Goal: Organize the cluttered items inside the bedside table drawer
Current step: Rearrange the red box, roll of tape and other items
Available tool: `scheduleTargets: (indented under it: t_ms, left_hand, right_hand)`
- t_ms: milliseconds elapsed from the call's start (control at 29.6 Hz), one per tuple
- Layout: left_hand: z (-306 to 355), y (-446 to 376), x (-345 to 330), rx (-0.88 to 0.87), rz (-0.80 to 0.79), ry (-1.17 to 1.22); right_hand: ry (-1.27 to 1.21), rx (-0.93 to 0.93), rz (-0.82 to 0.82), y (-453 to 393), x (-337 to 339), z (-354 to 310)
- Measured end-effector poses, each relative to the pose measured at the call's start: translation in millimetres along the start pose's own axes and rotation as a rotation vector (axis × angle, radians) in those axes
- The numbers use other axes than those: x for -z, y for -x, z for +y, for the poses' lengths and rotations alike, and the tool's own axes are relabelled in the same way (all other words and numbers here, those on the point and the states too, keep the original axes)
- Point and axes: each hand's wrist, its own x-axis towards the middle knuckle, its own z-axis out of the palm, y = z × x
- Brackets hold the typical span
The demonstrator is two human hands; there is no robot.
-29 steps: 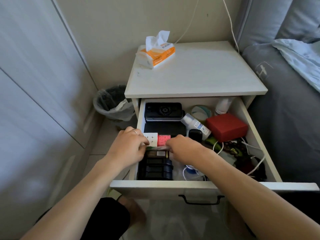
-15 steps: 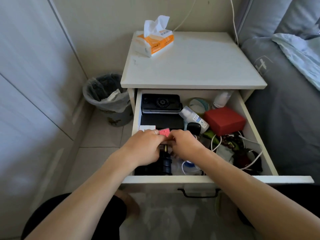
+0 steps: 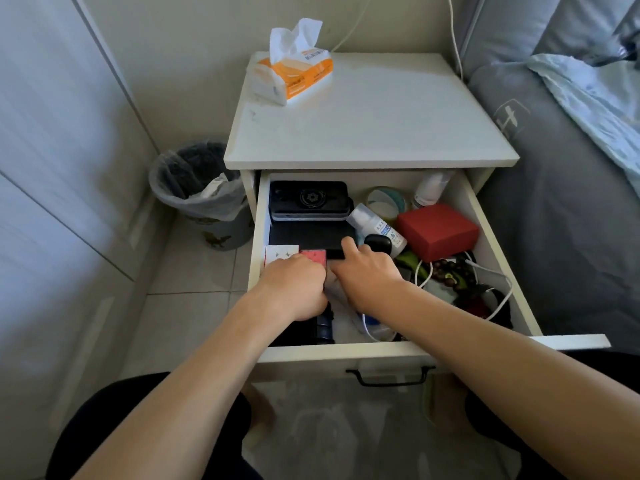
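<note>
Setting: a white bedside table [image 3: 374, 133] stands between a pale wall panel and a grey bed; its drawer [image 3: 498, 265] is pulled out toward the viewer, who looks down into it.
Left hand: the left hand [image 3: 294, 289] is curled into a loose fist low in the drawer's front left part, over a black ribbed case [image 3: 322, 329]; knuckles face up; what the fingers grip, if anything, is hidden.
Right hand: the right hand [image 3: 367, 275] lies just beside the left, near the drawer's middle; its thumb points up toward a flat black box [image 3: 311, 235]; the other fingers bend downward out of sight, so I cannot tell whether they pinch anything.
Near the hands: a white card [image 3: 281, 252] and a small pink block [image 3: 314, 256] sit just past the left knuckles.
Drawer back: a black device [image 3: 308, 199] at back left; a roll of tape [image 3: 386, 200] and a white bottle [image 3: 429, 188] at the rear.
Drawer right: a red box [image 3: 438, 230]; white cables [image 3: 498, 299] tangled with dark beads [image 3: 450, 271].
Tabletop: an orange tissue pack [image 3: 294, 71].
Floor: a lined bin [image 3: 201, 192] left of the table.
</note>
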Motion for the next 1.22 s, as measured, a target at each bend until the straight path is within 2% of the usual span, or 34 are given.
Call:
scheduleTargets:
  t_ms: [101,270,338,507,642,811,947,1116,1217]
  left_hand:
    - [-2,1,-1,0.002,0.006,0.007]
    - [0,-3,0,-0.091,0.131,0.061]
    - [3,-7,0,-0.094,0.115,0.07]
    - [7,-14,-3,-0.058,0.088,0.015]
    - [11,-13,-6,-0.059,0.083,-0.005]
    - [17,-23,-3,-0.011,0.108,-0.159]
    - [19,-33,-5,0.016,0.095,-0.126]
    - [13,-35,-9,0.038,0.077,-0.024]
    - [7,-32,-10,0.025,0.105,0.135]
  right_hand:
    - [-0.001,-0.029,0.035,0,0,17]
    - [-0.139,-0.001,0.044,4,-8,29]
    - [-0.178,0.009,0.036,6,-12,25]
    - [0.024,-0.002,-0.076,-5,-18,5]
    - [-0.004,-0.018,-0.031,-9,-17,7]
    - [0.047,-0.061,-0.084,-14,-10,0]
    - [0.02,-0.114,-0.043,-10,-10,11]
    - [-0.125,-0.055,0.03,3,-14,37]
    - [-0.391,-0.005,0.056,16,-16,56]
